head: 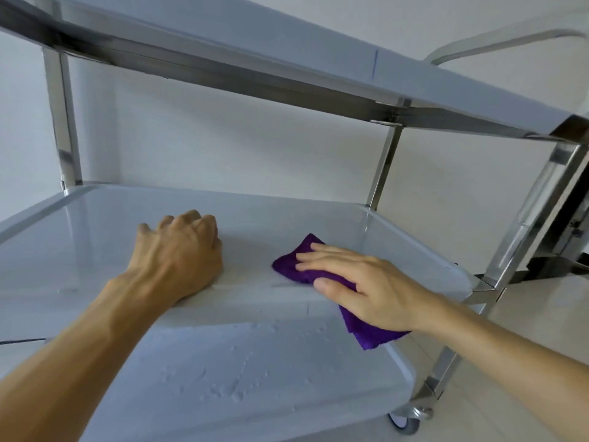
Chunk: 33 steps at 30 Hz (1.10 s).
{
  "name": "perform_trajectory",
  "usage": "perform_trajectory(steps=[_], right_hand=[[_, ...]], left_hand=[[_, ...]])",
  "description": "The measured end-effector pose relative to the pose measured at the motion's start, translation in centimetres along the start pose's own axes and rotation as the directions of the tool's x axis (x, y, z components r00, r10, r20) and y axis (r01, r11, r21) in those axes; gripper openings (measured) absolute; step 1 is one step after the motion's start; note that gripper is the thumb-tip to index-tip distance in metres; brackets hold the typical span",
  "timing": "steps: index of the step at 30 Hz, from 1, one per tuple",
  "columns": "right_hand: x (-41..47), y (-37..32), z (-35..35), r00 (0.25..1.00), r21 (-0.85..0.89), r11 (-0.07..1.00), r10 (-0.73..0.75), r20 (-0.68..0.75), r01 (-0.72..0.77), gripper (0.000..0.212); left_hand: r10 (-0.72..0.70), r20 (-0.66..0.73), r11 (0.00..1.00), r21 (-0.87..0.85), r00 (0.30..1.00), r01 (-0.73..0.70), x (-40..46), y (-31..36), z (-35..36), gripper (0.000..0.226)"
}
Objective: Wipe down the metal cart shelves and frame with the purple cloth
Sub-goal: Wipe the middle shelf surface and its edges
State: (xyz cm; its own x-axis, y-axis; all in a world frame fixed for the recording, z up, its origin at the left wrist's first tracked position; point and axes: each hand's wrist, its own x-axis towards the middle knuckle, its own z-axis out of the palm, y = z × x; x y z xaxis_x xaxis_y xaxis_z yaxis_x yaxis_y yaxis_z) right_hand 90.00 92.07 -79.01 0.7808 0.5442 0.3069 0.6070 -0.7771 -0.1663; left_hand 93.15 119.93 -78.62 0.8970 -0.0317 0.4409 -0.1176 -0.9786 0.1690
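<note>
The right hand [360, 282] lies flat, fingers straight, pressing the folded purple microfibre cloth [306, 266] onto the near right part of the grey middle shelf [105, 237] of the shiny metal cart; one corner of the cloth hangs over the shelf's near edge. The left hand [178, 250] (fingers curled, holding nothing) rests on the same shelf, to the left, apart from the cloth. No writing is legible. A grey caster wheel [403, 422] shows at lower right.

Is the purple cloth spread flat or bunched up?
Mostly flat, loosely folded: the purple cloth lies on the middle shelf under the right hand, whose straight fingers press it; one corner hangs over the front edge.
</note>
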Motion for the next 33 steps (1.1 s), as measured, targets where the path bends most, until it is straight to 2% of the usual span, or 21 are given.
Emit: perform_trajectory(steps=[2, 3, 5, 7, 10, 14, 18, 24, 31, 33], right_hand=[[-3.1, 2.6, -0.8, 0.982, -0.087, 0.995, 0.041, -0.184, -0.058, 0.034], [-4.1, 3.8, -0.9, 0.956, -0.122, 0.987, 0.062, -0.286, -0.100, 0.031], [-4.8, 5.4, -0.6, 0.895, -0.169, 0.972, 0.072, -0.441, -0.162, 0.028], [-4.4, 6.3, -0.1, 0.869, -0.182, 0.969, 0.059, -0.492, -0.168, 0.032], [-3.3, 7.0, 0.2, 0.864, -0.181, 0.969, 0.059, -0.500, -0.171, 0.033], [-2.2, 8.0, 0.7, 0.830, -0.137, 0.964, 0.118, -0.545, -0.227, 0.031], [-2.0, 7.5, 1.6, 0.795, -0.188, 0.959, 0.058, -0.603, -0.212, 0.031], [-3.7, 8.7, 0.9, 0.851, -0.271, 0.955, -0.041, -0.524, -0.121, 0.035], [-8.6, 13.2, -1.3, 0.916, -0.405, 0.885, 0.056, -0.397, -0.229, 0.036], [-9.4, 13.9, -2.6, 0.902, -0.409, 0.873, 0.075, -0.425, -0.265, 0.036]], left_hand=[[0.110, -0.174, 0.994, -0.010, 0.979, -0.113, -0.8, 0.1, -0.3, 0.025], [0.164, -0.216, 0.986, -0.004, 0.962, -0.169, -1.4, 0.3, -0.3, 0.022], [0.221, -0.221, 0.974, 0.001, 0.950, -0.227, -2.3, 0.6, -0.4, 0.020], [0.193, -0.185, 0.977, -0.054, 0.964, -0.206, -2.7, 0.7, -0.4, 0.022], [0.177, -0.117, 0.970, -0.146, 0.977, -0.193, -2.7, 0.5, -0.3, 0.031], [0.286, -0.058, 0.953, -0.083, 0.956, -0.290, -3.3, 0.8, 0.5, 0.046], [0.352, -0.046, 0.936, -0.008, 0.935, -0.353, -3.7, 1.9, 1.8, 0.048], [0.415, -0.020, 0.910, 0.030, 0.910, -0.414, -3.2, 4.2, 2.8, 0.046], [0.475, 0.023, 0.879, 0.019, 0.879, -0.476, -3.5, 9.8, 1.9, 0.062], [0.503, 0.051, 0.864, 0.003, 0.863, -0.504, -3.5, 11.7, 2.0, 0.069]])
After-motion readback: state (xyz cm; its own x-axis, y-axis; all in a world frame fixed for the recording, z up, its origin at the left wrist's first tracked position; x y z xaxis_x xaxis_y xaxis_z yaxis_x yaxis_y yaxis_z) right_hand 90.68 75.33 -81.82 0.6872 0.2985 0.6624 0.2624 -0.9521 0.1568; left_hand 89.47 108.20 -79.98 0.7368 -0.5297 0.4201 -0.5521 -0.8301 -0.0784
